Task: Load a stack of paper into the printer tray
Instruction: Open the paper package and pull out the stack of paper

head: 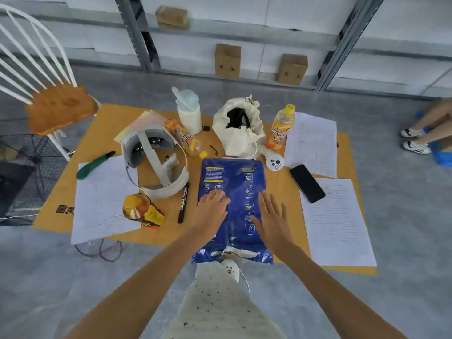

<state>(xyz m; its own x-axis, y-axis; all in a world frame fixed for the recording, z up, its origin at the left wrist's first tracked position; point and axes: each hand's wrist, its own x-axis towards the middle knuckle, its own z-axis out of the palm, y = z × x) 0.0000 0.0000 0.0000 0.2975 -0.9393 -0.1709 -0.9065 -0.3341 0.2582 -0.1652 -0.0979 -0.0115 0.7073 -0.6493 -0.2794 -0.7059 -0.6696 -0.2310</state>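
Note:
A blue wrapped pack of paper (234,177) lies flat on a sheet of brown cardboard (276,189) spread over the grey floor. Its near end is torn open and white paper shows there. My left hand (210,211) rests on the pack's left half, fingers curled onto the wrapper. My right hand (272,220) lies flat on the pack's right edge with the fingers spread. No printer or printer tray is in view.
Around the pack lie a black phone (307,183), printed sheets (338,221), a black marker (183,203), a white headset (156,162), a snack can (137,206), two orange bottles, a white bag (241,128) and a green knife (94,165). A chair (58,108) stands far left; a person's feet (415,140) far right.

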